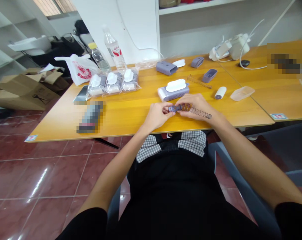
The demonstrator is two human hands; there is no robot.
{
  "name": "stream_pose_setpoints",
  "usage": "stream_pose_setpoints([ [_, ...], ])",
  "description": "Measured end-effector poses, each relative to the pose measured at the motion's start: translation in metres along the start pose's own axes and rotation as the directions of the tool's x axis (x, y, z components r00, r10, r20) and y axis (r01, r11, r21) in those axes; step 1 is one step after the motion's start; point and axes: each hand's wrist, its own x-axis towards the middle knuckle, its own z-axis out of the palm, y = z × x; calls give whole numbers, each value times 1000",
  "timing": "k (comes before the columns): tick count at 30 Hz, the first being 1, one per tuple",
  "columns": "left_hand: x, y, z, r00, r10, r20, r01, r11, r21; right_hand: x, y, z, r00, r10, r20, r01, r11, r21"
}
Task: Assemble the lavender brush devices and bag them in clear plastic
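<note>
My left hand (158, 115) pinches a small purple plastic part (172, 109) near the table's front edge. Fingers of my right hand (198, 105) close around a metal coil spring (201, 113), whose near end meets the purple part while its free end sticks out to the right. Just beyond my hands lies a purple case with a white oval top (175, 89). A second spring (199, 81) rests farther back, beside an open purple cup-like piece (210, 75). To the right are a white cylinder (220, 93) and a clear shallow tray (242, 93).
Wrapped purple-and-white units (113, 82) stand at the left, with bottles (115, 50) and a white bag (78, 70) behind. A phone (81, 94) lies near the left edge. Purple shells (166, 67) sit at the back; white chargers and cables (238, 46) are back right.
</note>
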Motion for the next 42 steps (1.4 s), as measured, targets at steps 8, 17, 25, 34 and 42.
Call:
stream_pose_setpoints([
  [8,1,-2,1,999,34,-3,-34,999,23,2,6,-3,997,-54,61,58,996,-63],
  [17,1,-4,3,996,91,-9,-90,992,87,5,-14,-11,990,57,131,-43,994,-105],
  [25,-2,-3,6,996,89,-28,-86,993,87,2,-15,-7,991,104,85,-96,991,-95],
  [34,-2,-4,5,996,87,-19,-84,991,106,7,-23,-5,981,154,117,-135,979,-154],
  [42,-2,-5,6,995,92,-28,-89,991,101,7,-32,-3,977,182,111,-156,966,-208],
])
